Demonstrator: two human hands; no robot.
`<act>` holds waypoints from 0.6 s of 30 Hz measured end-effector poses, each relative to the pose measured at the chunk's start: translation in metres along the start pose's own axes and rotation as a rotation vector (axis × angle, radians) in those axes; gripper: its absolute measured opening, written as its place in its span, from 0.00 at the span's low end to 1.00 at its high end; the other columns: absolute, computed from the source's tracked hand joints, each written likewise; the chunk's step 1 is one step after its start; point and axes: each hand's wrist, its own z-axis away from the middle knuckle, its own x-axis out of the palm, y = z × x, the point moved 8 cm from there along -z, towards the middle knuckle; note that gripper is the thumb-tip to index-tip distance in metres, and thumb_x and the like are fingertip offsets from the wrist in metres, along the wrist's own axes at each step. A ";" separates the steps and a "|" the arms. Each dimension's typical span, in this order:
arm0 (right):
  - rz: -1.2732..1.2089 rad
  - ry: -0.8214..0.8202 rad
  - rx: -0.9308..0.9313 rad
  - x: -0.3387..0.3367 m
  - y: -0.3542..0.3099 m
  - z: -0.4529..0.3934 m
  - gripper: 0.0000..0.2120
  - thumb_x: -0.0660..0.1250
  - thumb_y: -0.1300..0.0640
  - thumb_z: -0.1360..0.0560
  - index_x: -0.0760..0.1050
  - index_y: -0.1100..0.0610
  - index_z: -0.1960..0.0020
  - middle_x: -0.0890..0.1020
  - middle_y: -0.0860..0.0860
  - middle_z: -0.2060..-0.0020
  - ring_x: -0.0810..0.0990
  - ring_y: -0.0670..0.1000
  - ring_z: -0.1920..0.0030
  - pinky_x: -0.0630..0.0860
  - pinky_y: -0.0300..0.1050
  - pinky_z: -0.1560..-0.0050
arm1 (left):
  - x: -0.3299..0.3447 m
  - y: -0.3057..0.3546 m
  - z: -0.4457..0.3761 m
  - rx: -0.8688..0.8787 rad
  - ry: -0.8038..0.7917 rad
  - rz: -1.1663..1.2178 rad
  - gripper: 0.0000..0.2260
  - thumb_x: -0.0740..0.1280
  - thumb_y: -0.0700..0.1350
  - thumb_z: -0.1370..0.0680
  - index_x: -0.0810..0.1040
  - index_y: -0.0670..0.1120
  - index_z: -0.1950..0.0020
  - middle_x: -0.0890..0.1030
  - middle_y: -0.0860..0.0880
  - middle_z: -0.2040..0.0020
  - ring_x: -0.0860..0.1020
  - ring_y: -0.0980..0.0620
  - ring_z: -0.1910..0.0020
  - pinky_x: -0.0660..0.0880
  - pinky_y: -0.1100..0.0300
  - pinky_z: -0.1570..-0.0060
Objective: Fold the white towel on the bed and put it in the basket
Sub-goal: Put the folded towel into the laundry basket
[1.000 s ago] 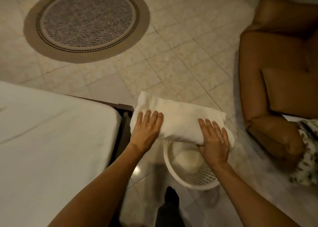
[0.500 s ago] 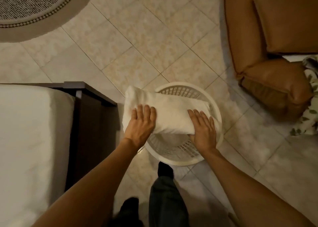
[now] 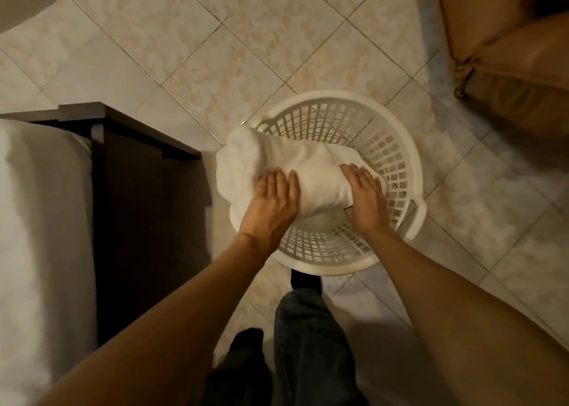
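Folded white terry towel [image 3: 274, 162] lies long axis left-right across round white plastic lattice basket [image 3: 397, 146], left end overhanging rim; left hand [image 3: 271, 199] and right hand [image 3: 366, 196] grip its ends, fingers together.

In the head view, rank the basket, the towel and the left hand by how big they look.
1. Basket, largest, though the towel hides part of it.
2. Towel, somewhat smaller; it is held above the basket, nearer the camera, so this gap is unsure.
3. Left hand, clearly smallest.

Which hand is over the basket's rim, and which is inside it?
The left hand presses the towel over the basket rim; the right hand reaches inside.
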 end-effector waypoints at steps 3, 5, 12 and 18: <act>0.006 0.023 0.032 0.005 0.015 -0.014 0.37 0.66 0.70 0.33 0.60 0.54 0.26 0.64 0.60 0.28 0.61 0.62 0.28 0.59 0.60 0.29 | 0.004 0.020 -0.017 -0.052 -0.065 -0.037 0.24 0.59 0.48 0.22 0.66 0.35 0.30 0.75 0.33 0.36 0.76 0.38 0.37 0.72 0.48 0.36; 0.042 -0.007 0.040 0.013 0.026 -0.025 0.37 0.64 0.68 0.30 0.57 0.51 0.25 0.62 0.59 0.27 0.60 0.61 0.27 0.60 0.61 0.30 | 0.012 0.031 -0.024 -0.106 -0.082 -0.009 0.21 0.57 0.47 0.26 0.77 0.39 0.37 0.83 0.38 0.45 0.82 0.43 0.47 0.78 0.53 0.45; 0.336 -0.202 0.056 0.051 0.051 -0.032 0.32 0.56 0.57 0.22 0.44 0.43 0.24 0.53 0.56 0.24 0.52 0.58 0.25 0.51 0.56 0.26 | 0.048 0.098 -0.056 -0.198 -0.244 0.406 0.26 0.54 0.42 0.19 0.50 0.33 0.25 0.69 0.31 0.32 0.69 0.38 0.32 0.62 0.48 0.29; 0.325 -0.418 0.195 0.077 0.067 -0.032 0.28 0.50 0.50 0.19 0.45 0.56 0.23 0.51 0.56 0.23 0.48 0.56 0.24 0.46 0.53 0.25 | 0.092 0.093 -0.056 -0.175 -0.361 0.380 0.29 0.49 0.49 0.18 0.41 0.39 0.23 0.45 0.41 0.22 0.41 0.44 0.23 0.38 0.45 0.26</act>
